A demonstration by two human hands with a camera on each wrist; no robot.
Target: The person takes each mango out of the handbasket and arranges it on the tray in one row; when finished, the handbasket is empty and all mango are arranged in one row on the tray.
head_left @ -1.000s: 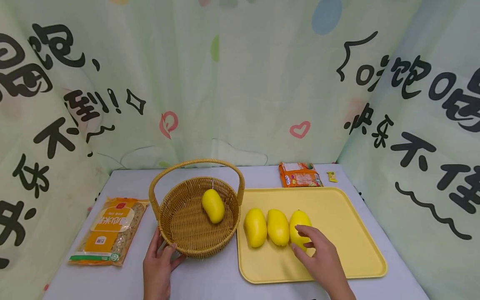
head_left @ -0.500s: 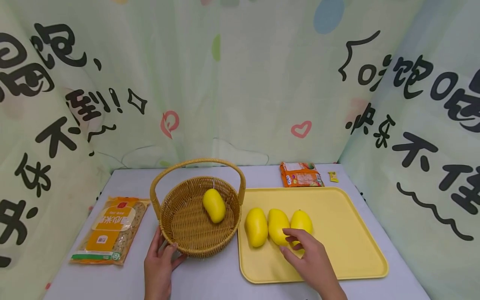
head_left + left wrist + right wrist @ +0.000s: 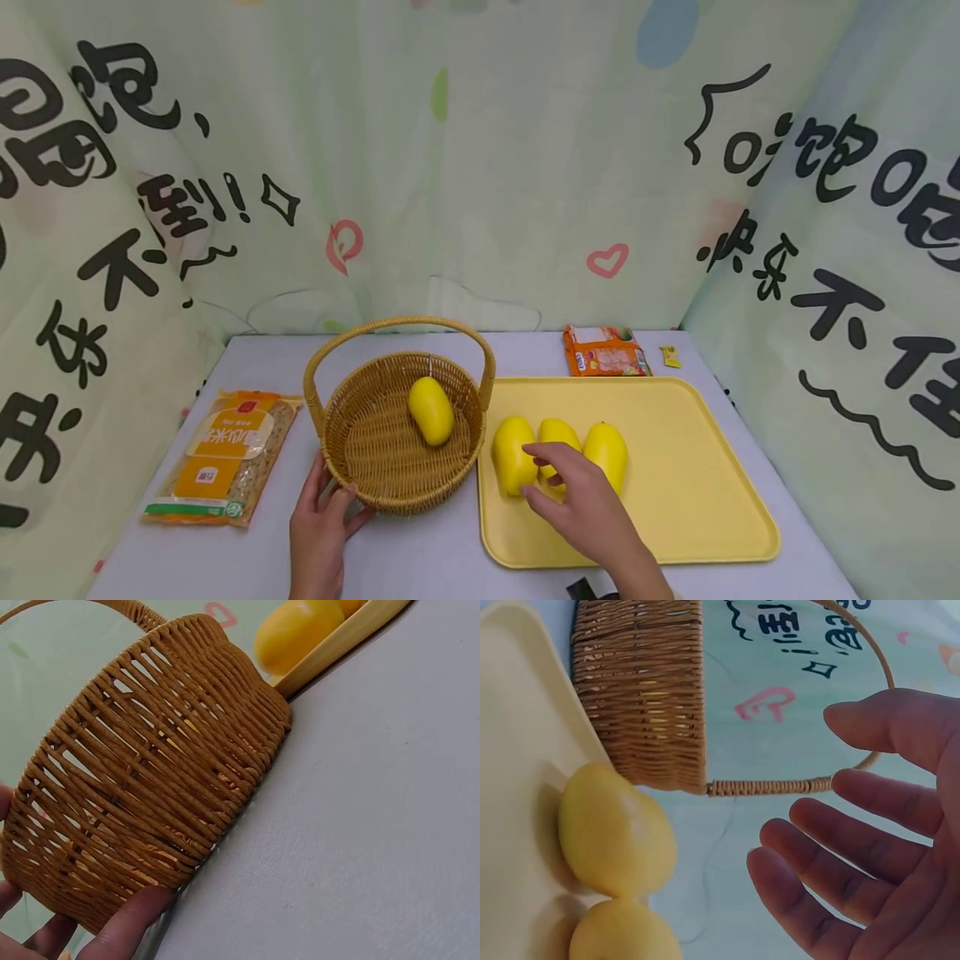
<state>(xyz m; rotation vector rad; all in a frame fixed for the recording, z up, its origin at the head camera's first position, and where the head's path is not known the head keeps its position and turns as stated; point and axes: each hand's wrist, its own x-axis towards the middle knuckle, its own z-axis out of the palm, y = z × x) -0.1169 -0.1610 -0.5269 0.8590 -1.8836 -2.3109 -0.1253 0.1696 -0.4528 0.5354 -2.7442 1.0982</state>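
Note:
A round wicker basket (image 3: 390, 467) with a tall hoop handle stands left of centre, one yellow mango (image 3: 431, 412) inside it. My left hand (image 3: 318, 529) holds the basket's near left side, with the thumb and fingers bent against the weave in the left wrist view. To its right, three more mangoes lie in a row on the yellow tray (image 3: 697, 467): a left one (image 3: 514, 457), a middle one (image 3: 558, 433) and a right one (image 3: 607, 454). My right hand (image 3: 588, 504) hovers over the row, fingers spread, holding nothing. It partly hides the middle mango.
An orange-labelled bag of grain (image 3: 225, 457) lies left of the basket. Behind the tray are an orange snack packet (image 3: 606, 351) and a small yellow wrapped sweet (image 3: 671, 357). Printed curtains (image 3: 510, 192) enclose the table's back and sides.
My right hand has moved left, from the right mango over to the middle and left ones. My left hand stays on the basket. The mangoes look unmoved.

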